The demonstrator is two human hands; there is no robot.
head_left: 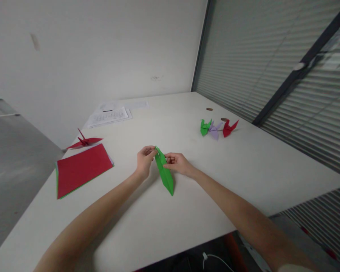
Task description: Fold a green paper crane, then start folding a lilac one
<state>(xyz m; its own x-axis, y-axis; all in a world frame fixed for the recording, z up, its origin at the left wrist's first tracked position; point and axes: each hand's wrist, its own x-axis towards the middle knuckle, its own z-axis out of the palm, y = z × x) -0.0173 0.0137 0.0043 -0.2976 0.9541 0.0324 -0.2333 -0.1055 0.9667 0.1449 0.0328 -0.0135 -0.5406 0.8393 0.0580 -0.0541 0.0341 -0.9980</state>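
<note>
A long piece of folded green paper [165, 175] is held between both hands over the white table, its lower tip pointing toward me. My left hand [145, 160] pinches the far, narrow end between thumb and fingers. On the other side, my right hand [179, 164] grips the paper's right edge around its middle, thumb on top and fingers partly hidden behind it. The paper looks like a half-folded origami shape with creases along its length.
Left on the white table [147, 234] lies a stack of coloured paper [83, 168], red on top, with a red paper crane [85, 141] behind it. Written sheets [109, 117] lie farther back. Green [205, 127], lilac [214, 130] and red paper cranes [229, 128] stand at right, near window blinds.
</note>
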